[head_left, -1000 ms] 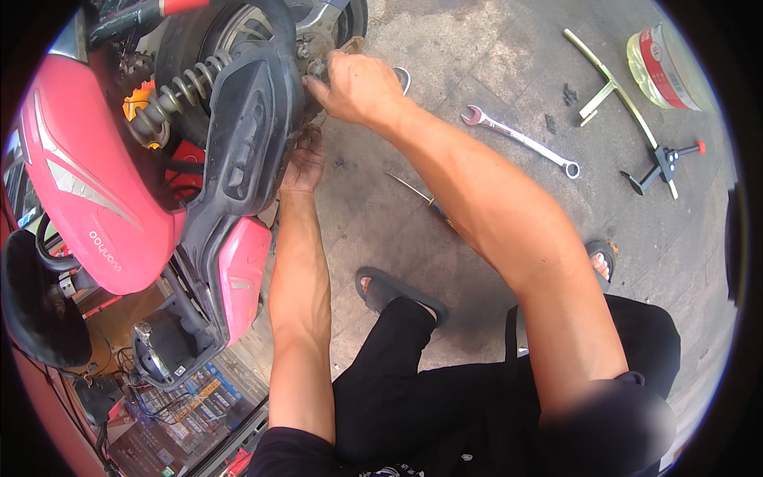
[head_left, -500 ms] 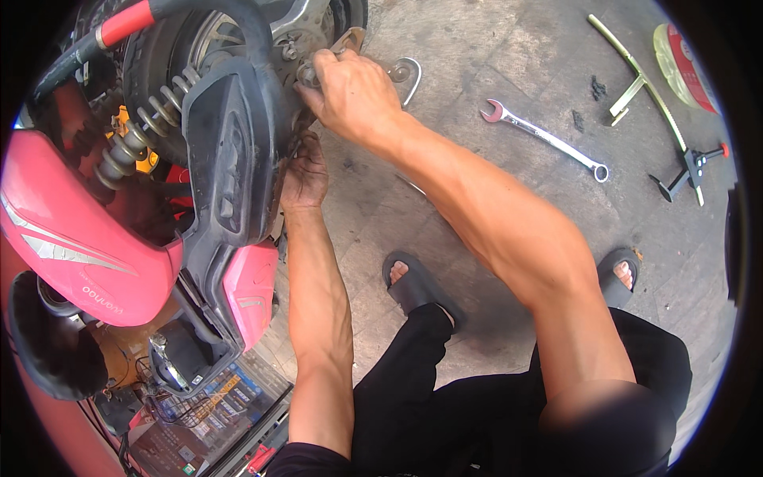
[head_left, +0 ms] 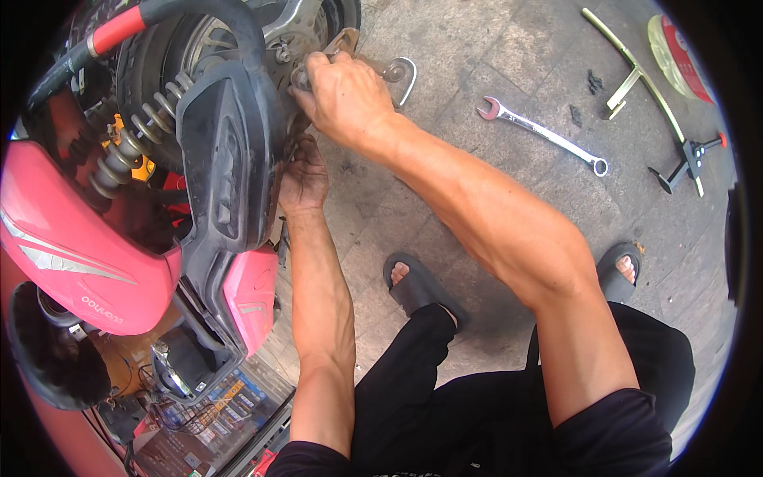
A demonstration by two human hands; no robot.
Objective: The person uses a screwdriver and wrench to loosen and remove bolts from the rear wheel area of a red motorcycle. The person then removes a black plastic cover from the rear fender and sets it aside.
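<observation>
A pink scooter (head_left: 103, 246) lies close on my left, with its wheel (head_left: 151, 87) and a black swingarm cover (head_left: 226, 159) uppermost. My right hand (head_left: 347, 99) is closed, thumb and fingers bent around a small part beside the wheel hub; the hand hides most of that part. A rusty brown metal tab (head_left: 347, 40) sticks out just past the knuckles. Below it, my left hand (head_left: 304, 176) is turned palm up along the cover's edge, its fingers curled in among dark parts. What those fingers hold is hidden. Dark grease marks the left palm.
A combination wrench (head_left: 548, 135) lies on the paving to the right. Beyond it are a pale bar with a black clamp (head_left: 690, 163) and a yellow-and-red container (head_left: 675, 60). A curved chrome piece (head_left: 409, 79) shows past my right hand. The coil spring (head_left: 127, 151) sits beside the wheel.
The view has shifted slightly. Both hands keep their places and grips at the hub, with barely any visible movement.
</observation>
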